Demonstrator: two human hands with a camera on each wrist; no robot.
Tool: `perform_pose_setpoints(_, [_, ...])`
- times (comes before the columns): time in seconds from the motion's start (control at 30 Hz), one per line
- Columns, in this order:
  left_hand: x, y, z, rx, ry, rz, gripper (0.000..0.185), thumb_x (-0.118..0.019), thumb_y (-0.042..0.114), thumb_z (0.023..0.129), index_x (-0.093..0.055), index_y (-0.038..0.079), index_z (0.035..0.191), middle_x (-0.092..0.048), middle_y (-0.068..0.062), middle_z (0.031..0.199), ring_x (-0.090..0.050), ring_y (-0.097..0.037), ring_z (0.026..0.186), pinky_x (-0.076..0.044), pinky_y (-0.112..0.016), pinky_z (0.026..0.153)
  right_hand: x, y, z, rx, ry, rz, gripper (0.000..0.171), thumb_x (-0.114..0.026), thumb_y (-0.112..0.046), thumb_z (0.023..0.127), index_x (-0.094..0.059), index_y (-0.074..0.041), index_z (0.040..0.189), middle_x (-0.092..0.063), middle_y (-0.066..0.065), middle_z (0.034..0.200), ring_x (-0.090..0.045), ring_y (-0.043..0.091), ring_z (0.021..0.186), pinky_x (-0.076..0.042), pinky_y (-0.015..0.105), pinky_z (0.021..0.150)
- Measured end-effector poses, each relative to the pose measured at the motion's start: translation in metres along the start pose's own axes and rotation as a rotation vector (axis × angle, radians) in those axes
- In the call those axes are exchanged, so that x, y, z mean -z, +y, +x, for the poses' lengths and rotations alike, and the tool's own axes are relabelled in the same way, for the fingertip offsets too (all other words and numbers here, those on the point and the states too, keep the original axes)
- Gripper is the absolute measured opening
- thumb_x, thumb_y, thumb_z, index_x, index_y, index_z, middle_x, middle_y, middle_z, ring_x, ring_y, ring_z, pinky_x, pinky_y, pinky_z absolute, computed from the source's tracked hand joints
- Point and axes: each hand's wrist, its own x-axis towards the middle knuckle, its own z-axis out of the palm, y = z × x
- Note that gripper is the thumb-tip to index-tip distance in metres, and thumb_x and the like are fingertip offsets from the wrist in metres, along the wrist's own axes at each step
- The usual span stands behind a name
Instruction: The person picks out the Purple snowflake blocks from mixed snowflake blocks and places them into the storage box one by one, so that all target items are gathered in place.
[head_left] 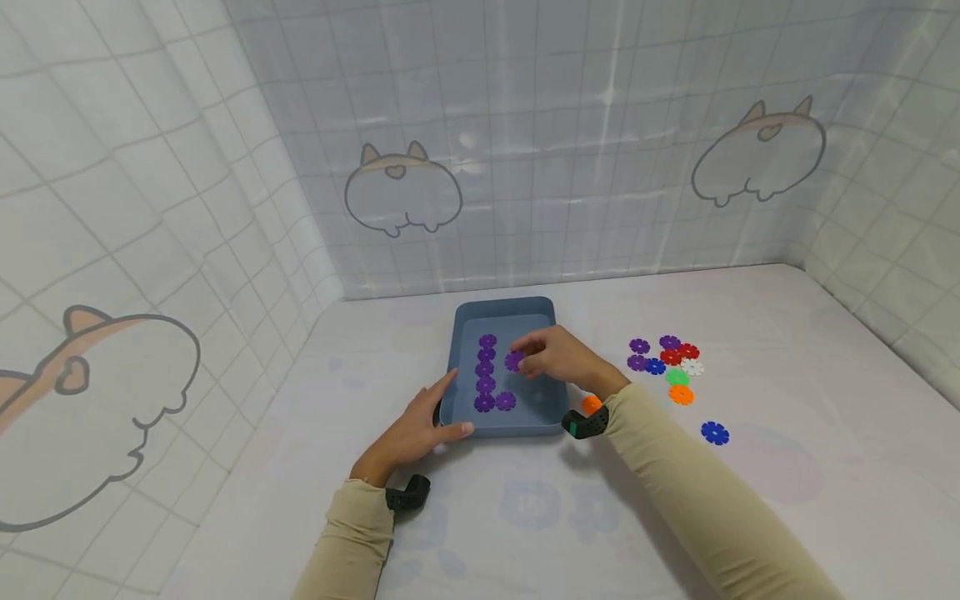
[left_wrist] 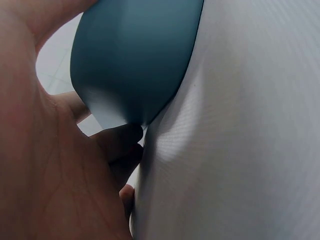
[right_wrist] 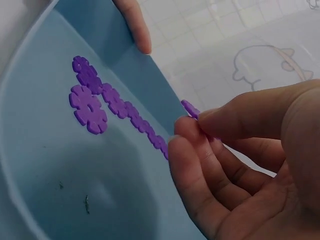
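My left hand (head_left: 412, 429) holds the near left corner of a blue-grey tray (head_left: 517, 431), thumb at the front wall and fingers along the left side. In the left wrist view the fingertips (left_wrist: 132, 132) curl against the tray's outer wall. Over the tray's right half, my right hand (head_left: 564, 358) pinches a purple notched snowflake disc (right_wrist: 189, 108) between thumb and fingers. Inside the tray lies a straight column of purple snowflake discs (head_left: 485, 368), and one more purple disc (head_left: 506, 401) sits to the right of its near end, forming an L.
Right of the tray, loose snowflake discs lie grouped: purple (head_left: 639, 346), red (head_left: 688, 352), white (head_left: 692, 367), green (head_left: 677, 377) and orange (head_left: 681, 395). A blue disc (head_left: 715, 433) lies nearer. Another orange disc (head_left: 592, 404) sits beside the right wrist. Tiled-pattern sheeting (head_left: 540, 242) stands behind.
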Motion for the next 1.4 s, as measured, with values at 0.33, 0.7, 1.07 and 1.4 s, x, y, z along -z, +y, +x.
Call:
perform_pose_setpoints(0.33, [0.0, -0.001, -0.001, 0.004, -0.003, -0.005, 0.096, -0.067, 0.054, 0.091, -0.011, 0.023, 0.163, -0.014, -0.008, 0.166, -0.001, -0.042, 0.151, -0.006, -0.064, 0.117, -0.007, -0.002, 0.006, 0.016, -0.019, -0.133, 0.035, -0.064, -0.002, 0.093, -0.065, 0.005, 0.128, -0.072, 0.008, 0.091, -0.069, 0.025, 0.081, -0.058, 0.035, 0.075])
perform_pose_setpoints(0.7, [0.0, -0.002, -0.002, 0.01, -0.005, -0.014, 0.097, -0.067, 0.056, 0.091, -0.011, 0.026, 0.163, -0.014, -0.006, 0.167, 0.0, -0.043, 0.151, -0.006, -0.064, 0.117, -0.017, -0.002, 0.011, 0.005, -0.016, -0.222, 0.034, -0.063, 0.003, 0.09, -0.068, 0.004, 0.124, -0.072, 0.011, 0.093, -0.068, 0.021, 0.077, -0.057, 0.032, 0.068])
perform_pose_setpoints(1.07, [0.001, 0.0, -0.001, 0.007, -0.002, -0.02, 0.098, -0.068, 0.057, 0.09, -0.011, 0.027, 0.163, -0.014, -0.006, 0.166, 0.0, -0.042, 0.151, -0.007, -0.063, 0.117, -0.022, -0.002, 0.014, 0.019, -0.016, -0.368, 0.033, -0.068, 0.001, 0.087, -0.072, -0.001, 0.12, -0.072, 0.008, 0.099, -0.066, 0.015, 0.08, -0.056, 0.032, 0.07])
perform_pose_setpoints(1.4, [0.001, -0.001, -0.001, 0.018, -0.005, -0.015, 0.098, -0.067, 0.059, 0.089, -0.01, 0.028, 0.163, -0.014, -0.004, 0.167, 0.001, -0.04, 0.151, -0.007, -0.063, 0.118, -0.025, -0.003, 0.013, 0.051, -0.014, -0.462, 0.027, -0.068, 0.0, 0.089, -0.074, -0.001, 0.116, -0.072, 0.008, 0.1, -0.065, 0.019, 0.093, -0.055, 0.035, 0.082])
